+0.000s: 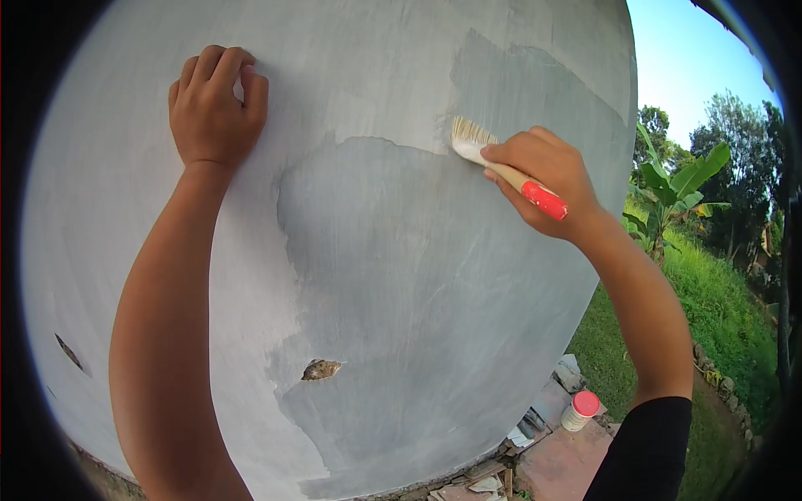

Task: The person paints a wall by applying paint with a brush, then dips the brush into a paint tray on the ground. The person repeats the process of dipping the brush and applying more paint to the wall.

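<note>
- The right hand [547, 171] is clamped on the brush [511, 176], its thumb and fingers pinching the handle near the white-coated neck.
- The red handle end [545, 200], flecked with white, sticks out below the fingers toward the wrist.
- The bristles [472, 132] point up and left and lie at the wall [384, 83], by the border between a paler area and a darker grey patch [384, 242].
- The left hand [217, 104] is raised at the wall, left of the brush and well apart from it, with fingers curled; I cannot tell whether it encloses anything.
- A black sleeve [643, 451] covers the upper right arm.
- Lower on the wall, a ragged hole [321, 370] breaks the surface, and a narrow slit [68, 351] lies farther left.
- At the wall's foot, a red-lidded container [581, 410] stands upright on reddish paving [560, 472].
- Beyond are grass [710, 288], a broad-leaved plant [668, 188] and trees [735, 138].
</note>
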Motion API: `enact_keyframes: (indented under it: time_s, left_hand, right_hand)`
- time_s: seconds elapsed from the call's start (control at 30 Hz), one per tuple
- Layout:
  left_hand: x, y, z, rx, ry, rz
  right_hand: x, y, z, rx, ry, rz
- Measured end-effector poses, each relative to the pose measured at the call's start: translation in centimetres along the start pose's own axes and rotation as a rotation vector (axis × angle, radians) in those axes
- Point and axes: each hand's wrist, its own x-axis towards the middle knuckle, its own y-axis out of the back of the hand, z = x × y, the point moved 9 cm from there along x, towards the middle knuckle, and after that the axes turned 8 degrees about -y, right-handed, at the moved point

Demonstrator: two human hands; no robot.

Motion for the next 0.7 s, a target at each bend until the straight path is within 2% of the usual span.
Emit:
enact_keyframes:
  time_s: [0.03,0.1,0.13,0.2,0.23,0.27,0.33,0.37,0.4,0.47,0.5,0.57,0.6,0.67,0.7]
  left_hand:
    - [0.1,0.0,-0.2,0.004,0.004,-0.002]
    - [0.1,0.0,0.1,0.009,-0.01,0.006]
    - [0.0,-0.1,0.2,-0.006,-0.007,-0.009]
    - [-0.1,-0.3,-0.1,0.001,0.005,-0.033]
    - [-0.1,-0.5,-0.3,0.007,0.011,-0.05]
    - [0.0,-0.3,-0.3,0.001,0.009,-0.049]
    - [0.0,-0.3,-0.2,0.027,0.025,-0.069]
    - [0.0,-0.6,-0.4,0.033,0.019,-0.083]
    - [0.0,-0.8,-0.3,0.023,-0.007,-0.085]
    - [0.1,-0.8,-0.6,0.054,0.015,-0.089]
    - [0.1,-0.8,-0.5,0.062,0.022,-0.111]
    - [0.1,-0.8,-0.4,0.072,-0.01,-0.107]
    - [0.1,-0.8,-0.6,0.083,-0.009,-0.095]
    - [0.1,-0.9,-0.5,0.071,-0.048,-0.059]
    - [0.1,-0.7,-0.5,0.065,-0.055,-0.016]
  right_hand:
    - [-0.4,0.0,-0.8,0.003,0.005,-0.002]
    - [-1.4,0.9,0.3,0.48,-0.225,0.05]
    - [-1.3,0.8,0.3,0.481,-0.241,0.036]
    - [-1.4,1.8,4.4,0.774,-0.584,0.402]
    - [-1.5,1.4,5.5,0.859,-0.647,0.501]
    - [-1.1,0.6,5.8,0.854,-0.652,0.504]
    - [-3.0,-1.0,7.6,0.786,-0.887,0.645]
    - [-3.3,-0.3,7.2,0.637,-0.823,0.731]
    - [-4.0,-0.6,7.3,0.638,-0.844,0.75]
    - [-4.2,-1.0,6.2,0.992,-0.872,0.87]
    - [-4.5,-1.8,6.3,1.004,-0.894,0.89]
    - [-3.7,-1.8,5.8,0.794,-0.771,0.857]
    - [-4.3,-1.9,6.0,0.8,-0.792,0.88]
    - [-4.6,-0.3,5.8,0.462,-0.892,0.832]
    - [-4.6,0.3,6.1,0.466,-0.89,0.888]
